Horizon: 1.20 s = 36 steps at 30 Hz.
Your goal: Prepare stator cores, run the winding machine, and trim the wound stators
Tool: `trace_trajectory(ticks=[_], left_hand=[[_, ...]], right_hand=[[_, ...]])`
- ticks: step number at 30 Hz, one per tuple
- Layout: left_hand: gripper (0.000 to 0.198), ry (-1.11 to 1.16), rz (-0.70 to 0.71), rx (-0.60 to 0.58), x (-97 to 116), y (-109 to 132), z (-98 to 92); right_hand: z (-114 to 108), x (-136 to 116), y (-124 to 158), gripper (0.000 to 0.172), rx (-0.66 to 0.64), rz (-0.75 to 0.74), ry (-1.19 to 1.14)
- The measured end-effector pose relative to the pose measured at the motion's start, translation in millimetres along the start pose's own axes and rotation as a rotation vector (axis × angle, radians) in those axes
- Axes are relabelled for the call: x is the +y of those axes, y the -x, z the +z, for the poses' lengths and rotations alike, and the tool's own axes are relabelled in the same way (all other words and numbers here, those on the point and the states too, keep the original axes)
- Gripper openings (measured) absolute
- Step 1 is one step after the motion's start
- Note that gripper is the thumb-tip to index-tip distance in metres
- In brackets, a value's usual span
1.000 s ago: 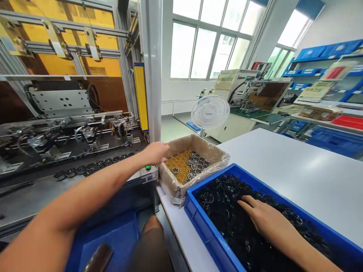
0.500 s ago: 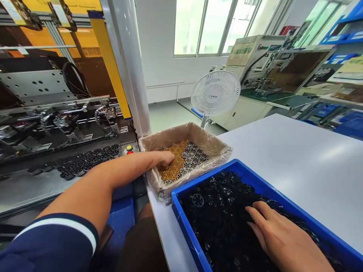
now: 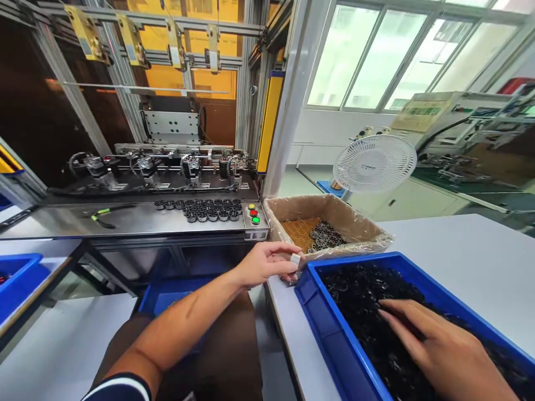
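My left hand (image 3: 267,263) hovers at the near corner of the plastic-lined cardboard box (image 3: 368,231), fingers pinched on a small pale part (image 3: 295,258). Inside the box, dark ring parts (image 3: 326,236) lie on a yellow honeycomb tray (image 3: 297,230). My right hand (image 3: 443,351) rests flat, fingers spread, on the heap of black ring parts (image 3: 359,289) in the blue bin (image 3: 330,334) on the white table (image 3: 472,262).
To the left stands a machine with a steel deck (image 3: 125,220), rows of black rings (image 3: 204,210) and coloured buttons (image 3: 253,214). A white fan (image 3: 374,163) stands behind the box. Blue bins sit at far left (image 3: 16,275) and under the deck (image 3: 167,289).
My left hand has come out of the cardboard box toward me, pinching a small pale part. My view has swung left. The right hand stays on the black rings.
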State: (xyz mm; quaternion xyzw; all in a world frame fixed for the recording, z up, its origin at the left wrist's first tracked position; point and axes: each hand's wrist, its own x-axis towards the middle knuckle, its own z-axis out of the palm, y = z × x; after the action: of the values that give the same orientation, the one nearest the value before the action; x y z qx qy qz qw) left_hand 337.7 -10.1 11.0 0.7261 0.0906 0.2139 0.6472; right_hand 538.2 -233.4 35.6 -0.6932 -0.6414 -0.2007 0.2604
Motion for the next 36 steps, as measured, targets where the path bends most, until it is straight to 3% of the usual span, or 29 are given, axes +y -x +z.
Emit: trace_trajectory(ticks=[4,9,13,18,22,30,36], left_hand=[[0.054,0.510,-0.106,0.056,5.7,41.3,25.5],[0.054,0.599,-0.184,0.013,11.2,55.6,55.0],[0.048,0.556,-0.139,-0.003,10.9,56.3,68.8],[0.048,0.462,-0.111,-0.028,12.7,52.0,71.8],[0.047,0.423,-0.111,0.018,18.2,53.1,75.3],[0.049,0.397,-0.051,0.099,22.3,59.9,78.5],[0.051,0.549,-0.150,0.055,20.1,62.8,79.0]], right_hand=[[-10.1,-57.5,-17.7,0.009,0.062,-0.063,-0.209],[-8.6,-92.3,-4.0,0.015,0.171,-0.031,-0.440],[-1.3,-95.5,11.3,0.018,0.197,-0.064,-0.526],[9.3,-88.2,13.4,0.016,0.257,-0.094,-0.529],[11.1,-86.3,15.0,0.016,0.285,-0.122,-0.479],[-0.2,-91.1,17.6,0.031,0.210,-0.213,-0.397],[2.6,-88.0,18.9,0.031,0.185,-0.274,-0.339]])
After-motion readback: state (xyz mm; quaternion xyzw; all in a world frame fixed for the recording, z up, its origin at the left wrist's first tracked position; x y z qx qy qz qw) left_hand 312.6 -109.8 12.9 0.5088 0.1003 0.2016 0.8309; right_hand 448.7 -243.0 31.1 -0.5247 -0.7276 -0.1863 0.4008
